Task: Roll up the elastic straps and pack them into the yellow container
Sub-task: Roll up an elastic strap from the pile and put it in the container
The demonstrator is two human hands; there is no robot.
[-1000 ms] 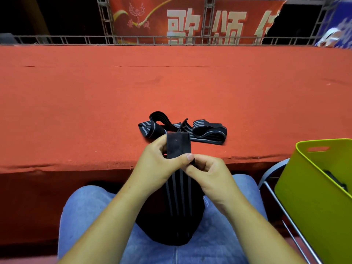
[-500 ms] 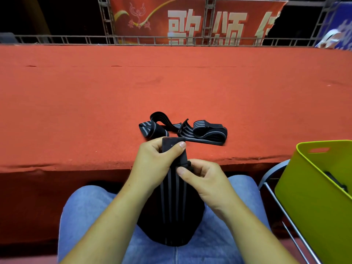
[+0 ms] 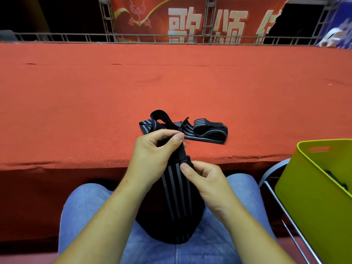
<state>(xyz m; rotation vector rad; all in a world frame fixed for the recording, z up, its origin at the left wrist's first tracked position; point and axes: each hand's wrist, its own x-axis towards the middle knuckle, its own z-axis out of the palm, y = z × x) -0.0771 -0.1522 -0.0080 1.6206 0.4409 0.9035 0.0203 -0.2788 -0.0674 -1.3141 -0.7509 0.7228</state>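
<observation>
Red cloth covers the table; over your lap, your left hand and right hand pinch the striped strap, fingers clamped on it, yellow container at right.

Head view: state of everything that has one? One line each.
held strap: unrolled, hangs down to the lap, gripped by both hands
left hand: pinches the held strap's top end
right hand: pinches the held strap lower down
table straps: loose, unrolled, untouched
yellow container: upright, open top, dark item inside
</observation>
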